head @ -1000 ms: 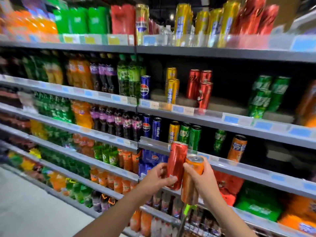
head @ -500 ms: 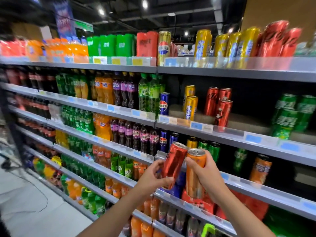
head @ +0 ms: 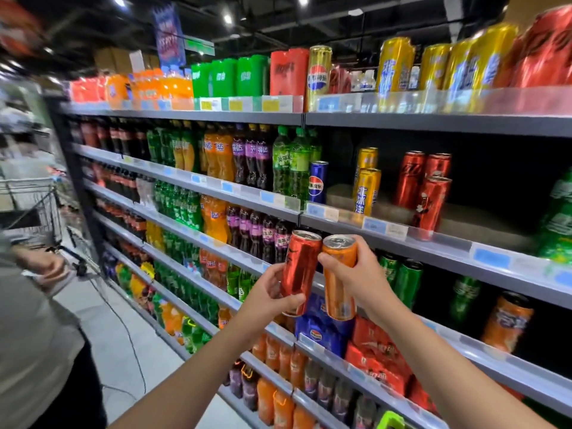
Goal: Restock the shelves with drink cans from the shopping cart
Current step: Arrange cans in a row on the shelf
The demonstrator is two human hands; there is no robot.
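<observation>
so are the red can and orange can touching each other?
Touching. In the head view the red can leans right and its top rim meets the orange can near its top; lower down they diverge.

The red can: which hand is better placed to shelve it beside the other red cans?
Probably left. The left hand already grips the red can; the right hand holds the orange can.

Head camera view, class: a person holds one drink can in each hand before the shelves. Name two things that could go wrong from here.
1. The red can in the left hand is tilted and touches the orange can in the right hand; either might slip.
2. Placing the red can might topple the red cans on the shelf standing near its front edge.
</observation>
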